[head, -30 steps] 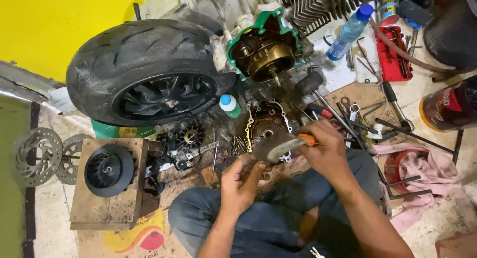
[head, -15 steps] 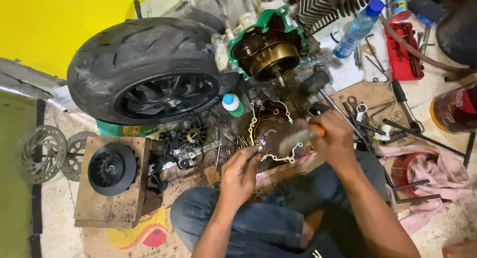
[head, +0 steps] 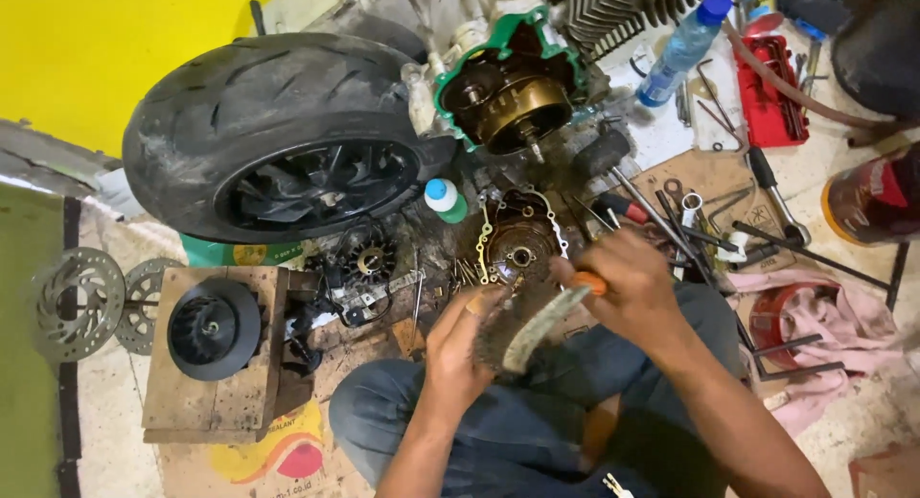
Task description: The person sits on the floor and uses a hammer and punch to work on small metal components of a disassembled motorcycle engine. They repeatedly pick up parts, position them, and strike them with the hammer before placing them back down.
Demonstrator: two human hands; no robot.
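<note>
Head view. Right hand (head: 628, 287): closed around orange-handled wire brush (head: 541, 325), just below engine cover (head: 517, 244). Left hand (head: 465, 340): fingers curled, gripping dark part under the brush bristles. Rear tyre (head: 268, 124): upper left of cover. Water bottle (head: 676, 52): upper right of cover.

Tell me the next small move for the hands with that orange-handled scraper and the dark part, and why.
Probably keep the scraping stroke going. The right hand grips the orange-handled flat scraper, its blade angled down onto the dark grimy part that the left hand steadies over the lap. That part looks dirt-caked; the round metal engine cover lies beyond.
</note>
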